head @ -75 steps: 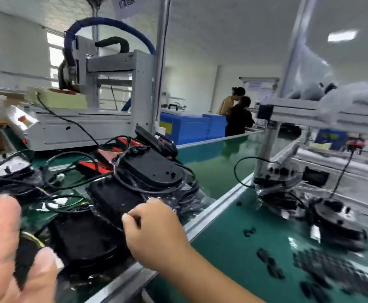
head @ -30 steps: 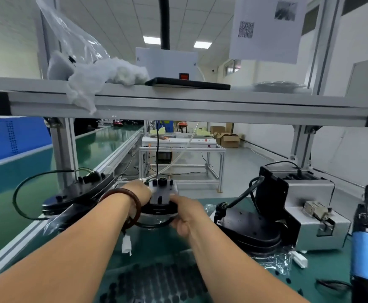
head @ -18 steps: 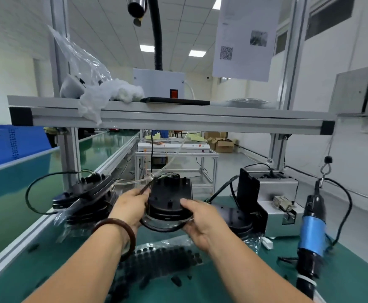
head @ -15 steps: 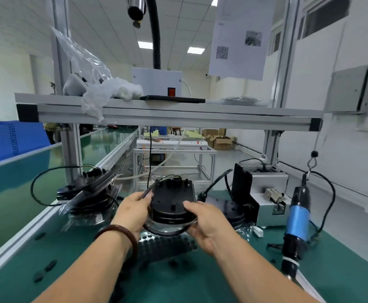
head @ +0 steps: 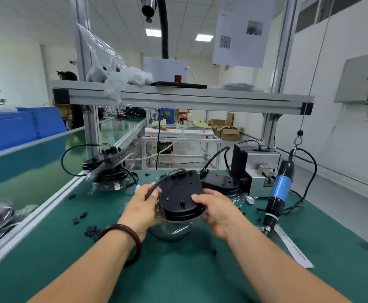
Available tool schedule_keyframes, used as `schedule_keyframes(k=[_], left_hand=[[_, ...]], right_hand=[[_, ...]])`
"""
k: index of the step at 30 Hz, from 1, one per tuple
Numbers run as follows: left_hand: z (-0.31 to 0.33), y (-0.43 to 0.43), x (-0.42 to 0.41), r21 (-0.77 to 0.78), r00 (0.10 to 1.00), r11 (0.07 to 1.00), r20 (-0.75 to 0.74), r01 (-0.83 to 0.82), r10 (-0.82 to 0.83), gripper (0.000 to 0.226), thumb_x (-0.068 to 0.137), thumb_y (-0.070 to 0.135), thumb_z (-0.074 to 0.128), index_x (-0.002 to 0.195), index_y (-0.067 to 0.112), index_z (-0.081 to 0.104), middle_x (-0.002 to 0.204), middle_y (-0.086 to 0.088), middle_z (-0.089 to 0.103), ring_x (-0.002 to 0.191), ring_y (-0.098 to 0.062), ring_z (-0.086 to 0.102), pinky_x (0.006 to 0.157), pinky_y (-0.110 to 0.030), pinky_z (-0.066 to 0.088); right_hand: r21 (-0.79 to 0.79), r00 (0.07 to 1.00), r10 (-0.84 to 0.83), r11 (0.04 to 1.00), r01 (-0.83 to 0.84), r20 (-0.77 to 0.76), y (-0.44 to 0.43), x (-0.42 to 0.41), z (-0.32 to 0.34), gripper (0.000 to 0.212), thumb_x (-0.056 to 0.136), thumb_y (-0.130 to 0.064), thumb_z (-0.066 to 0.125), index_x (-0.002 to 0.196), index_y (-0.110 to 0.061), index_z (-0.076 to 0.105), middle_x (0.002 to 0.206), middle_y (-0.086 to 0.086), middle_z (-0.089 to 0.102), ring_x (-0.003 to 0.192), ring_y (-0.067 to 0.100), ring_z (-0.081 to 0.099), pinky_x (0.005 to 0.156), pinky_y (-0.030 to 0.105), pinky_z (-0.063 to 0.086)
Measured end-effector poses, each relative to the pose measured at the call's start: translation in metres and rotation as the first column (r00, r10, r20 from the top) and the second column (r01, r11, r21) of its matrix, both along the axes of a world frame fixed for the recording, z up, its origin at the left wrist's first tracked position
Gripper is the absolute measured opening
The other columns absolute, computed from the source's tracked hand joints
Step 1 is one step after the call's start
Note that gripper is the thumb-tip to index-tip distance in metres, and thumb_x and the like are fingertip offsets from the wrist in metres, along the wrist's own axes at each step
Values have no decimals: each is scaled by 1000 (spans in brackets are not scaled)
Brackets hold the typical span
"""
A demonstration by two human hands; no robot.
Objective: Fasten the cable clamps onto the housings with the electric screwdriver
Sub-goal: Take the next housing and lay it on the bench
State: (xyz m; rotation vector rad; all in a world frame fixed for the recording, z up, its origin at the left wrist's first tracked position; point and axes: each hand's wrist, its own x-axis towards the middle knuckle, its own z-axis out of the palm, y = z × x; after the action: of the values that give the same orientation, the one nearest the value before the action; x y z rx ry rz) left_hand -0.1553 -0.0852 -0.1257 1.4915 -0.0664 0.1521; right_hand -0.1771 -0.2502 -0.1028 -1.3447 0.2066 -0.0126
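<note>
A black housing point(head: 179, 194) with a clear plastic film under it is held above the green mat, tilted toward me. My left hand point(head: 142, 209) grips its left edge and pinches its black cable point(head: 154, 186) against it. My right hand point(head: 217, 209) grips the right edge, thumb on top. The blue and black electric screwdriver point(head: 278, 193) hangs on a cord at the right, tip just above the mat. Small black cable clamps point(head: 91, 230) lie loose on the mat at the left.
Another housing point(head: 219, 182) lies behind, next to a grey screw feeder box point(head: 259, 167). A stack of bagged housings point(head: 107, 169) sits at back left by the conveyor rail point(head: 32, 217). An aluminium shelf point(head: 178, 99) spans overhead. A white label strip point(head: 292, 248) lies at right.
Both hands have brought the housing closer and lower over the mat, and my view has tipped down. The screwdriver hangs where it was.
</note>
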Motion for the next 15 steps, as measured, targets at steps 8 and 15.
schedule_keyframes(k=[8,15], left_hand=[[37,22,18,95,988,995,147,29,-42,22,99,13,46,97,29,62,104,3,62,94,-7,58,65,-28,54],[29,38,48,739,961,638,43,-214,273,38,97,46,42,103,15,63,96,-9,63,77,-22,56,67,-29,42]], right_hand=[[162,997,23,986,-36,77,3,10,28,15,90,-4,59,89,-19,59,57,-7,69,57,13,61,48,23,46],[148,992,34,988,-51,120,-12,9,25,13,92,-8,56,99,-13,65,67,-3,71,63,14,59,51,24,44]])
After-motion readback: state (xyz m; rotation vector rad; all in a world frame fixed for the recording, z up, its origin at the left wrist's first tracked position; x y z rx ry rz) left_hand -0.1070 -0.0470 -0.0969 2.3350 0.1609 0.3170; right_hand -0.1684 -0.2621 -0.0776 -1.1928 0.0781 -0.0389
